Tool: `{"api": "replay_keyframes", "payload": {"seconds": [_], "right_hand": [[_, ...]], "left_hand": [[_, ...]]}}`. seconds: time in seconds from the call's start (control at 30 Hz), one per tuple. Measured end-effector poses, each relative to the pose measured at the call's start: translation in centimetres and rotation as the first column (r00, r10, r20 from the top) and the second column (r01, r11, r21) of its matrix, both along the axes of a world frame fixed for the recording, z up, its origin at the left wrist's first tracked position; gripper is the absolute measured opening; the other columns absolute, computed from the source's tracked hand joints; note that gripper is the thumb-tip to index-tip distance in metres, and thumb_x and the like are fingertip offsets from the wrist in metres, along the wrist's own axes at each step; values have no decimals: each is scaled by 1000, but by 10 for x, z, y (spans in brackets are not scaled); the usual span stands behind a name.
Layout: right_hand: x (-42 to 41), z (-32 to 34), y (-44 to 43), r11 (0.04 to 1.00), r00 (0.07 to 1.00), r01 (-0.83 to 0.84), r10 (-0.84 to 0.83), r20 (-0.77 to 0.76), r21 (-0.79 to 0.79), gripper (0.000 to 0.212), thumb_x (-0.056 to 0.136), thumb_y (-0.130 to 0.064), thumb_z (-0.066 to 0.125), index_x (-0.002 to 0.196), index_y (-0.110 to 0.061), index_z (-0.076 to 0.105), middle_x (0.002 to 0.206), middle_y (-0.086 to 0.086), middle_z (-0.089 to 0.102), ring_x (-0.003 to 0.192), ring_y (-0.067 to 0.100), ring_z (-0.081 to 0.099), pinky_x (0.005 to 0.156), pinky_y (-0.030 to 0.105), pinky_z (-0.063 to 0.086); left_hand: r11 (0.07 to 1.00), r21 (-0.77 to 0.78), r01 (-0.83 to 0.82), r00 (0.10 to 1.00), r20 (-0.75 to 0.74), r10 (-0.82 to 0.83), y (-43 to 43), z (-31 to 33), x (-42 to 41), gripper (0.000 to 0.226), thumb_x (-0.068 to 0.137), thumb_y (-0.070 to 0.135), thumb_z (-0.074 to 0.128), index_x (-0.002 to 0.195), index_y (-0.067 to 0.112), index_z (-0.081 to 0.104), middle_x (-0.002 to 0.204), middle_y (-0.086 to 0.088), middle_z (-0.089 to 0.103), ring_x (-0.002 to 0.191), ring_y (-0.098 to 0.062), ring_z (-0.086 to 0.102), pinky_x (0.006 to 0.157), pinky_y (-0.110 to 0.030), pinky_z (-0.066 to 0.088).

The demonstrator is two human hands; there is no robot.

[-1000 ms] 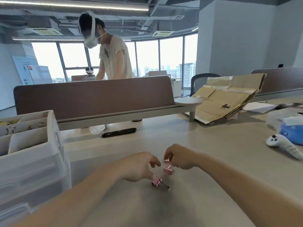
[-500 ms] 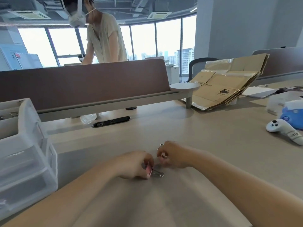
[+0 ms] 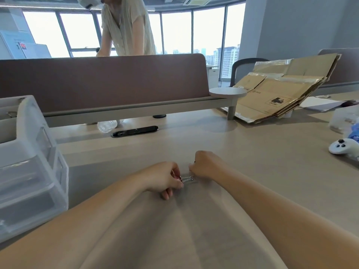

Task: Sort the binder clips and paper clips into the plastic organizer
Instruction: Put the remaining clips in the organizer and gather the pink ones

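Observation:
My left hand (image 3: 163,179) rests on the desk with its fingers pinched on a pink binder clip (image 3: 186,179); only the clip's silver wire handles and a sliver of pink show past my fingertips. My right hand (image 3: 206,165) is fisted just right of it, fingers closed; earlier it took pink clips, but whatever it holds is hidden now. The translucent plastic organizer (image 3: 29,164) stands at the left edge, with drawers in front and open top compartments; a clip shows in one top compartment.
A brown desk divider (image 3: 104,82) runs across the back, with a person standing behind it. Flattened cardboard boxes (image 3: 279,90) lean at the right. A white controller (image 3: 343,146) lies at far right. A black cable slot (image 3: 135,131) sits mid-desk.
The camera has tilted down. The pink clips that lay loose between my hands are gone from the desk; my left hand has closed on one and my right hand has fisted.

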State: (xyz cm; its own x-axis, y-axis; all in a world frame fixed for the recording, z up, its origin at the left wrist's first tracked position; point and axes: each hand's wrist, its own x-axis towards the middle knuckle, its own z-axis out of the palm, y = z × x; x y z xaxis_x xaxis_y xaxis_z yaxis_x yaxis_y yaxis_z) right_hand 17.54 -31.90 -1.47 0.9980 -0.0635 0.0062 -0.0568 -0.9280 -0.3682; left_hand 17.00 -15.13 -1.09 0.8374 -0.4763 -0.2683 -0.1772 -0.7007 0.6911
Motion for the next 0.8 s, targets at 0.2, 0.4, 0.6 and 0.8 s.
{"api": "replay_keyframes", "payload": {"seconds": [0.2,0.4,0.6,0.8], "right_hand": [[0,3,8,996,999,-10,6,-50,-86,24,83,-27,63,69,-15,47,100,13,68,89,30,62,65,27,40],[-16,19,18,994,987,-47,31,-155,-103,23,82,-14,57,62,-11,47,72,11,52,73,28,50,46,25,32],[-39,31,27,987,991,-116,123,-57,110,24,86,-13,55,97,4,69,97,20,71,78,25,61,63,28,43],[-70,88,64,910,928,-366,371,8,197,20,90,-11,59,108,-9,69,84,-5,62,67,4,50,56,17,37]], "left_hand": [[998,53,24,1000,5,-24,0,-1,0,20,88,11,68,99,7,51,80,-14,63,50,-19,59,44,-26,50],[995,99,4,998,69,-11,2,0,-9,17,87,15,68,96,6,57,77,-8,65,56,-17,60,54,-27,53],[989,142,-48,983,183,22,25,12,-34,20,92,26,62,93,7,64,77,-12,71,53,-15,62,53,-19,45],[969,194,-153,936,342,79,77,51,-59,23,95,36,53,106,17,59,75,-3,68,54,-12,62,58,-23,47]]}}
